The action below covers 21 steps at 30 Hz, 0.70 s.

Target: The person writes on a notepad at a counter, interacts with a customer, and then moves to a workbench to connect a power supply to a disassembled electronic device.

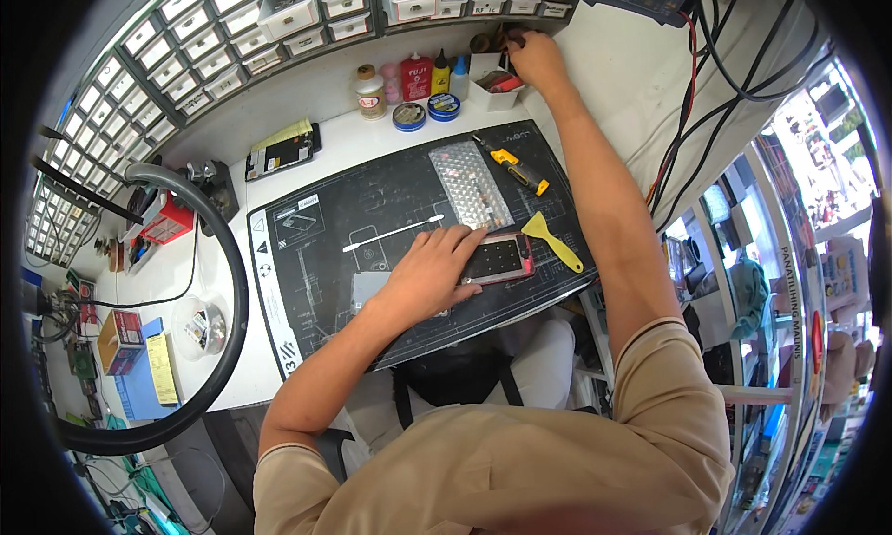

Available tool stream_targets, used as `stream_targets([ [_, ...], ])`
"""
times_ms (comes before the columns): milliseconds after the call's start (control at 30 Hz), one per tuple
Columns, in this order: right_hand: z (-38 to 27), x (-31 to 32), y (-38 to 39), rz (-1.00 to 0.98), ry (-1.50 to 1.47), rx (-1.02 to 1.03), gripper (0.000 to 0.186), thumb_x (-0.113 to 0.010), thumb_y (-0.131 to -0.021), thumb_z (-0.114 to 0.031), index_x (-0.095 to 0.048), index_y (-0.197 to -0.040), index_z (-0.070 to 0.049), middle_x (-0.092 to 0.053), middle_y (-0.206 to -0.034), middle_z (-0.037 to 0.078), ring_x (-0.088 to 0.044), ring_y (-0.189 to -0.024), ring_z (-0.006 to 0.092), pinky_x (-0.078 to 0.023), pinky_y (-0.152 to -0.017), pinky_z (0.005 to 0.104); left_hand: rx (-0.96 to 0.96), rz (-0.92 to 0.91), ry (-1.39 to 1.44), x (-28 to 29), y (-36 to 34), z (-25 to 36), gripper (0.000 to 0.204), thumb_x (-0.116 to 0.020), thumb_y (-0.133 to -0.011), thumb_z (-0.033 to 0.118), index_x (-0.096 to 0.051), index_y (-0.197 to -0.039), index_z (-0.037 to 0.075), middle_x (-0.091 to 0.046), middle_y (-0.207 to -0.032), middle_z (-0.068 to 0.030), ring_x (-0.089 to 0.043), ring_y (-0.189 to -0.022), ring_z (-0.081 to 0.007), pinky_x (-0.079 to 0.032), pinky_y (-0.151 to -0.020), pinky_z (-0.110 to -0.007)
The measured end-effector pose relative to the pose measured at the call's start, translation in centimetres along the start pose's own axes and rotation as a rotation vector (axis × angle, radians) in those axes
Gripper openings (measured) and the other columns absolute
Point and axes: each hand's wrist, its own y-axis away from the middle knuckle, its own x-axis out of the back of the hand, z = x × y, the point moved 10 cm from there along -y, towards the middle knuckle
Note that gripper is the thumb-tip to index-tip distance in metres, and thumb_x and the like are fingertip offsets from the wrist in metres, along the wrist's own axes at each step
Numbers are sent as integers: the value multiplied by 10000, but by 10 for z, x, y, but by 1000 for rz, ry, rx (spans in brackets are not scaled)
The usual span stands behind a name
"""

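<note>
My left hand (pixel 429 277) lies flat, fingers spread, on a phone (pixel 499 259).
My right hand (pixel 536 57) reaches the white bin (pixel 491 91); I cannot tell its grip.

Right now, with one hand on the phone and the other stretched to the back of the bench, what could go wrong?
1. The left hand only rests flat on the phone, which lies near the mat's front edge; a nudge might slide it off.
2. The right hand reaches into the white bin beside small bottles; pulling back could tip them.
3. The forearm passes over the yellow scraper and could knock it.
</note>
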Motion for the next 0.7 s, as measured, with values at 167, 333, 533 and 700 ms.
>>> stream_targets([
  [167,8,3,1,43,2,-1,365,-643,-991,-256,-766,-1266,-49,-737,-1231,277,-688,-1169,428,-539,-1039,486,7,134,-21,3,14,-4,878,-849,-890,354,-426,-1598,54,-559,-1475,-189,-544,-1337,-396,-424,-1149,-495],
  [333,33,-8,2,-111,-274,-177,360,-673,-997,-276,-755,-1257,-41,-791,-1039,216,-748,-997,407,-589,-909,451,15,162,-18,-5,21,-9,860,-829,-902,368,-436,-1582,17,-559,-1456,-196,-538,-1335,-378,-409,-1144,-486],
  [533,11,-6,-8,-82,104,83,344,-691,-989,-300,-785,-1173,-24,-790,-1045,209,-755,-991,394,-593,-897,473,12,193,-6,-2,34,-10,817,-821,-911,356,-465,-1570,29,-557,-1468,-193,-525,-1358,-392,-407,-1153,-497],
  [700,-1,-32,-15,-293,400,122,297,-649,-948,-235,-821,-1078,-30,-789,-1101,228,-763,-1044,396,-609,-910,504,75,165,-9,9,56,-17,806,-824,-911,345,-471,-1566,36,-557,-1470,-184,-521,-1360,-384,-395,-1163,-505],
])
